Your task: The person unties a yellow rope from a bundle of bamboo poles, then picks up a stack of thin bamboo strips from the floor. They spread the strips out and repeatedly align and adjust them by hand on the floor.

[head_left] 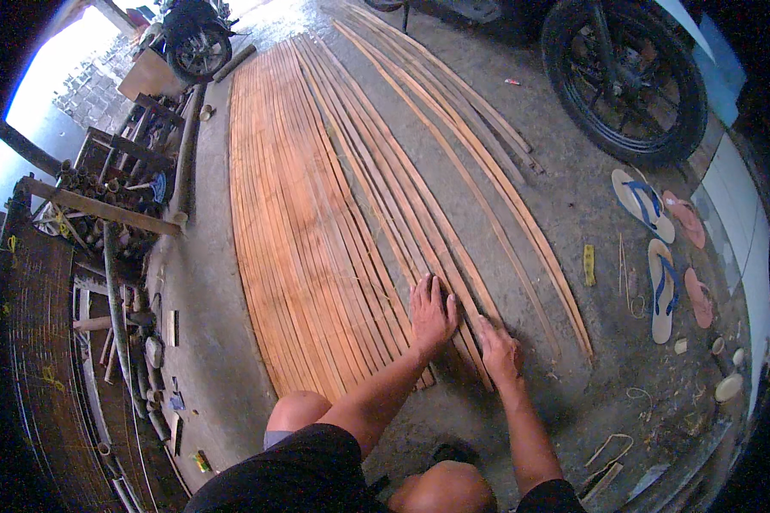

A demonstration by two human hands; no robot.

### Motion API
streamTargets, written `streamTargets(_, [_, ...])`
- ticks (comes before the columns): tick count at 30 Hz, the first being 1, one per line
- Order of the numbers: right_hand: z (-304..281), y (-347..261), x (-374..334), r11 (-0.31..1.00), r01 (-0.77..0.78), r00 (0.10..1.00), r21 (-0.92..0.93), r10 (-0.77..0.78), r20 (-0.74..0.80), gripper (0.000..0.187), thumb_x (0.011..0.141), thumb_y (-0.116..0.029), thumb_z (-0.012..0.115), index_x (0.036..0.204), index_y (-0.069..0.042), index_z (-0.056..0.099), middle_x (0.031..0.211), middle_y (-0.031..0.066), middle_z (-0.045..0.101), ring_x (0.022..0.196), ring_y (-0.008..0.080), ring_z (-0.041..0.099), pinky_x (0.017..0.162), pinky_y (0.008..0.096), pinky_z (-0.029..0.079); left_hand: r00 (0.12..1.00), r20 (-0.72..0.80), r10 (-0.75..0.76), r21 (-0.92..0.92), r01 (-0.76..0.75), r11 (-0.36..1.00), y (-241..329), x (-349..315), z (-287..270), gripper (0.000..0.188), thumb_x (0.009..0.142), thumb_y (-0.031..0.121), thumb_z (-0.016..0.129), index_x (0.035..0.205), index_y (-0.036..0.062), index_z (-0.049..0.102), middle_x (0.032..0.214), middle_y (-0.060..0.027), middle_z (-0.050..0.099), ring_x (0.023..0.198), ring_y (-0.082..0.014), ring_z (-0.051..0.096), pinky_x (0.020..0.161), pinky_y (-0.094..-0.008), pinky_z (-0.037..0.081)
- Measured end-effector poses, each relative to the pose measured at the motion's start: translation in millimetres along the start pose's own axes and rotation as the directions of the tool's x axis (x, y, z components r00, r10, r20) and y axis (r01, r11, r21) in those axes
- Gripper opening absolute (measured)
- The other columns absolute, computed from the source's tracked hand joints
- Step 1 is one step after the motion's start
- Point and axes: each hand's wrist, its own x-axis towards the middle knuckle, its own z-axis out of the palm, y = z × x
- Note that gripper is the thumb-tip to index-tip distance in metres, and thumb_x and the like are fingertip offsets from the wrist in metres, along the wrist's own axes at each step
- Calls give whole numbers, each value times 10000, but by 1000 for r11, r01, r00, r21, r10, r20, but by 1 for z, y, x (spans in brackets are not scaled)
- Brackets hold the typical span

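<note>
A wide mat of long, thin bamboo slats [291, 222] lies on the concrete floor in front of me, its slats side by side. Along its right side several slats [385, 201] run a little apart, with narrow gaps between them. My left hand [434, 318] rests on these slats near their close ends, fingers stretched out. Just right of it, my right hand [499, 349] has its fingers closed at the near end of the outermost slat [458, 267]. Part of that slat's end is hidden under the hand.
More loose slats [522, 224] lie farther right. Beyond them stand a motorbike wheel [624, 81] and flip-flops [661, 291]. A yellow strip-shaped item [589, 265] lies on the floor. Stacked bamboo poles and wood [111, 209] line the left, and another motorbike [197, 47] is at the back.
</note>
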Motion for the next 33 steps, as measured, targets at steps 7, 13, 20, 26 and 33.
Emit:
streamTargets(7, [9,-8,-6,977,82,996,-196,-88,-24,328,886,-319,714,1085,-76,619,1066,138,540,1019,350,547,836,492,462,998,-42,-43,-186,35,982,-4,1,6,387,977,147,535,1327,-17,531,1429,-228,492,1357,-402,432,1177,-522,283])
streamTargets(13, [30,-7,-8,969,38,999,-244,-42,-13,246,927,-258,653,1067,-74,571,1033,154,585,966,374,603,775,501,489,997,-71,-34,-245,16,969,-14,1,11,381,952,93,549,1317,-13,526,1400,-233,513,1313,-419,469,1148,-525,317])
streamTargets(20, [-30,-38,-1,969,98,972,228,-44,-230,243,1011,-282,578,1122,-66,581,807,192,676,714,414,671,572,468,517,967,208,148,63,-164,984,3,0,-12,523,987,428,539,1437,161,543,1632,-150,290,1483,-359,299,1222,-589,96])
streamTargets(26, [-27,6,4,995,35,987,95,-20,-160,258,1000,-233,593,1179,-48,604,1058,219,701,903,435,689,711,494,549,936,309,170,68,-200,977,13,5,-11,609,983,586,469,1458,210,537,1646,-112,285,1496,-362,294,1208,-634,54])
streamTargets(33, [-42,-16,7,987,-56,995,151,67,-70,268,1022,-269,540,1184,-62,595,1057,230,689,895,463,669,723,529,539,944,313,107,77,-138,987,13,8,-17,665,979,581,477,1510,182,446,1626,-141,318,1493,-356,302,1221,-603,76])
